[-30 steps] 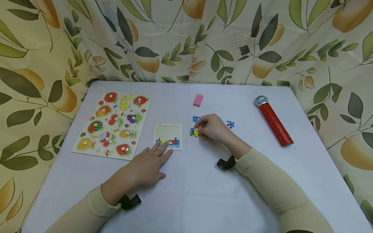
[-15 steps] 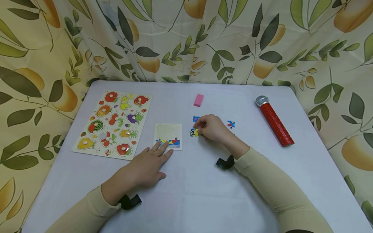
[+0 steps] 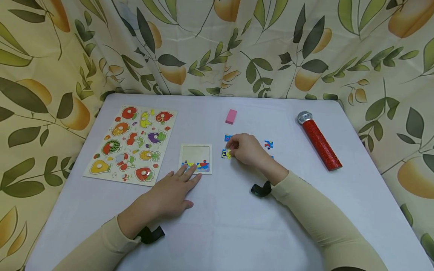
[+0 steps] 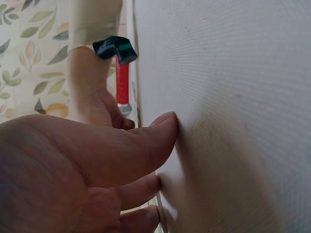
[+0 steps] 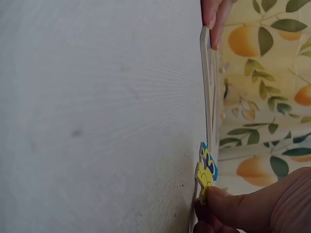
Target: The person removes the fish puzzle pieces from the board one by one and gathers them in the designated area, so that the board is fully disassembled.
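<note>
My left hand (image 3: 171, 192) lies with spread, straight fingers on the table, its fingertips on the lower edge of a small white puzzle tray (image 3: 196, 145). A row of colourful jigsaw pieces (image 3: 203, 166) fills the bottom of that tray. To the right of it, my right hand (image 3: 249, 148) pinches a yellow and blue jigsaw piece (image 5: 206, 167) between thumb and fingers, low over the tablecloth. Part of this piece is hidden by the fingertips. Just beyond the right hand lies a blue jigsaw piece (image 3: 228, 138), partly covered by it.
Another loose jigsaw piece (image 3: 268, 144) lies right of my right hand. A pink block (image 3: 231, 116) stands farther back. The fruit puzzle board (image 3: 132, 146) is at the left, and a red glittery microphone (image 3: 320, 141) lies at the right. A patterned curtain (image 3: 210, 49) hangs behind the table.
My right wrist has shifted very slightly left, and a bit of blue shows beside it. The fingers keep pinching the jigsaw piece. My left hand stays in place.
</note>
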`<move>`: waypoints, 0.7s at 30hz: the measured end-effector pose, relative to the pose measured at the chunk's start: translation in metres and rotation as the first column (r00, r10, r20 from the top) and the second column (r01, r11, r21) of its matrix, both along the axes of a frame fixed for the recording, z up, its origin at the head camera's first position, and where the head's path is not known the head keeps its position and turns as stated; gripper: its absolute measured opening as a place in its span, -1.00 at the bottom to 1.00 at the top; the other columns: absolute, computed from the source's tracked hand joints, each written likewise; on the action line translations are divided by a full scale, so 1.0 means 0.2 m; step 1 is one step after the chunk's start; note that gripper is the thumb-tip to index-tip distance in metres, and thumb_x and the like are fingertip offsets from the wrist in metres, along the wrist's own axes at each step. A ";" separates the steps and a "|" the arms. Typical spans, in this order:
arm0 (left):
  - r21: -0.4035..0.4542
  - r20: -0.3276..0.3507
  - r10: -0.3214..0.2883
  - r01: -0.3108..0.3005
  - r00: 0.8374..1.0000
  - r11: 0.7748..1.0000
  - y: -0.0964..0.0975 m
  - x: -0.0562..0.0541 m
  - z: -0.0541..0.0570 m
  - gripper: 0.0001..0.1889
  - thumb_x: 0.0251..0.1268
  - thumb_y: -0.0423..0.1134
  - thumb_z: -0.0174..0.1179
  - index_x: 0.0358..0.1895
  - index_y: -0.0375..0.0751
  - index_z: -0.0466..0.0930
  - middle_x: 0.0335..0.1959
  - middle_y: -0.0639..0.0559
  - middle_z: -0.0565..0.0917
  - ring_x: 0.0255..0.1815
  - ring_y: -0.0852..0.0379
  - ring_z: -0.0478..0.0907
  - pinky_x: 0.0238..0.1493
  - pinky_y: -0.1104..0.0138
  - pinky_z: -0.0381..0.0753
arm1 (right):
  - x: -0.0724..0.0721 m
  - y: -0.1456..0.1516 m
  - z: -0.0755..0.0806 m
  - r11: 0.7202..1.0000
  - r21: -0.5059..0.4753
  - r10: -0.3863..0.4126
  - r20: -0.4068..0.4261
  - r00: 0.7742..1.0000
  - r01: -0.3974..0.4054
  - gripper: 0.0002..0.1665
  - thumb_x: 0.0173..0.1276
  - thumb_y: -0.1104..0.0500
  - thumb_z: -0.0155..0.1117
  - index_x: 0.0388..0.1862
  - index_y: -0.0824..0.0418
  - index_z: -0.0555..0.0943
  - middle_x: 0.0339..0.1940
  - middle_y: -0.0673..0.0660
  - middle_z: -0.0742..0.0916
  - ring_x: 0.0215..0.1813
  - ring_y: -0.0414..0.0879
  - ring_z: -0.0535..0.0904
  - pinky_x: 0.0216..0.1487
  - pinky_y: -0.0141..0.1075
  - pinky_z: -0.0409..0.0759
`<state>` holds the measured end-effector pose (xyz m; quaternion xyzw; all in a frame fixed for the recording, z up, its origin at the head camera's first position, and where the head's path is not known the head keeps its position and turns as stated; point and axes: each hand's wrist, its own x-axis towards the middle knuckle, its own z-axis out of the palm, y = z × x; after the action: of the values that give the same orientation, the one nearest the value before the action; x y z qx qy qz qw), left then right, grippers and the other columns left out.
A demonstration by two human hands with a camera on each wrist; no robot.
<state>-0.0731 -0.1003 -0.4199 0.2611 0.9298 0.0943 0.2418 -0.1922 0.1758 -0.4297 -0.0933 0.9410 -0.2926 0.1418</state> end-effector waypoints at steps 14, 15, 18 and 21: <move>0.004 0.005 0.008 -0.008 1.000 1.000 0.00 0.00 -0.01 -0.11 0.45 0.09 0.39 0.74 0.08 0.17 0.83 0.01 0.01 0.85 -0.20 -0.10 0.72 -0.27 0.15 | 0.01 0.00 0.01 1.000 0.003 -0.009 -0.040 0.999 0.009 -0.84 0.42 0.30 0.44 -0.07 0.14 0.79 -0.21 0.10 0.76 -0.06 0.03 0.62 -0.04 -0.16 0.62; 0.004 0.006 0.008 -0.008 1.000 1.000 0.00 0.00 -0.01 -0.10 0.45 0.09 0.39 0.75 0.08 0.17 0.83 0.01 0.01 0.85 -0.20 -0.11 0.72 -0.27 0.15 | 0.01 0.01 0.01 1.000 0.001 -0.012 -0.040 0.999 0.012 -0.83 0.42 0.30 0.43 -0.06 0.13 0.79 -0.20 0.10 0.76 -0.06 0.03 0.62 -0.05 -0.18 0.62; 0.002 0.008 0.007 -0.007 1.000 1.000 0.00 0.00 -0.01 -0.10 0.45 0.09 0.39 0.75 0.08 0.16 0.83 0.01 0.01 0.85 -0.20 -0.11 0.72 -0.27 0.15 | 0.00 0.02 0.01 0.999 -0.037 -0.032 -0.036 0.999 0.031 -0.80 0.43 0.31 0.39 -0.04 0.12 0.79 -0.17 0.09 0.75 -0.08 0.03 0.62 -0.12 -0.20 0.64; 0.000 0.008 0.006 -0.006 1.000 1.000 0.00 0.00 -0.01 -0.10 0.45 0.09 0.39 0.75 0.08 0.17 0.83 0.00 0.02 0.85 -0.20 -0.10 0.72 -0.27 0.15 | -0.01 0.02 0.02 0.993 -0.103 -0.052 -0.025 0.998 0.049 -0.78 0.46 0.32 0.34 -0.01 0.12 0.80 -0.14 0.08 0.77 -0.09 0.04 0.63 -0.18 -0.23 0.64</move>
<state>-0.0737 -0.1012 -0.4213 0.2577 0.9296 0.0962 0.2454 -0.1950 0.1805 -0.4258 -0.0805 0.9287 -0.3429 0.1161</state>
